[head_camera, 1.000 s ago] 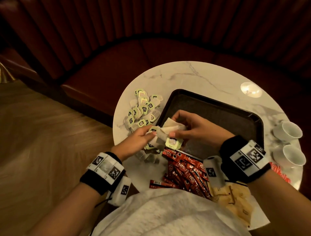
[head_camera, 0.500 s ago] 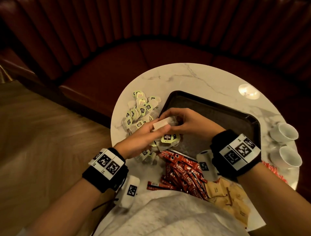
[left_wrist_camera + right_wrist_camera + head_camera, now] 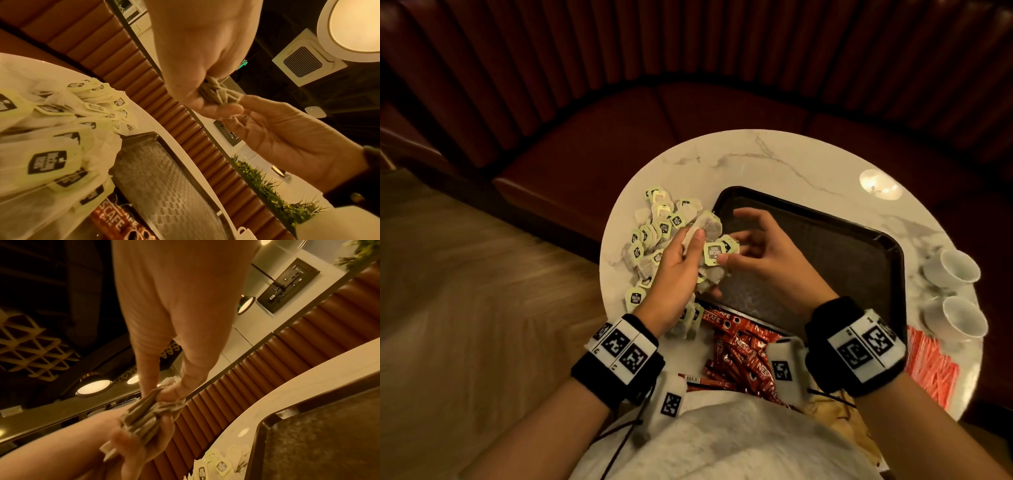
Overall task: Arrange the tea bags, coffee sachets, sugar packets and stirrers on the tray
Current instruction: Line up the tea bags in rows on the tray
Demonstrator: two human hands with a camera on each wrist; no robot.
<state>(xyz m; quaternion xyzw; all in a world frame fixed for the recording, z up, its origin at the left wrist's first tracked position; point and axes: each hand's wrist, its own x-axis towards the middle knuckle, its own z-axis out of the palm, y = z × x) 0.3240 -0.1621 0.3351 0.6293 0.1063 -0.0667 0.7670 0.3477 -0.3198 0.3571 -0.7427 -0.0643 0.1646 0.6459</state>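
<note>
My left hand (image 3: 693,246) grips a bundle of tea bags (image 3: 709,223) with pale green tags, held above the tray's near-left corner. In the left wrist view its fingers (image 3: 205,104) curl round the stacked bags (image 3: 217,92). My right hand (image 3: 729,255) meets the bundle from the right, thumb and curled fingers pinching it, index finger stretched out. The right wrist view shows those fingertips (image 3: 170,391) on the stack (image 3: 141,410). The dark tray (image 3: 859,246) holds nothing I can see. A loose pile of tea bags (image 3: 657,222) lies left of it.
On the round marble table (image 3: 774,161), red coffee sachets (image 3: 743,353) lie at the near edge, with brown sugar packets (image 3: 835,416) beside them and orange stirrers (image 3: 928,363) to the right. Two white cups (image 3: 959,269) stand far right. A red bench curves behind.
The bundle has moved a little further from me and turned more upright in my left hand. My right index finger has stretched out over the tray.
</note>
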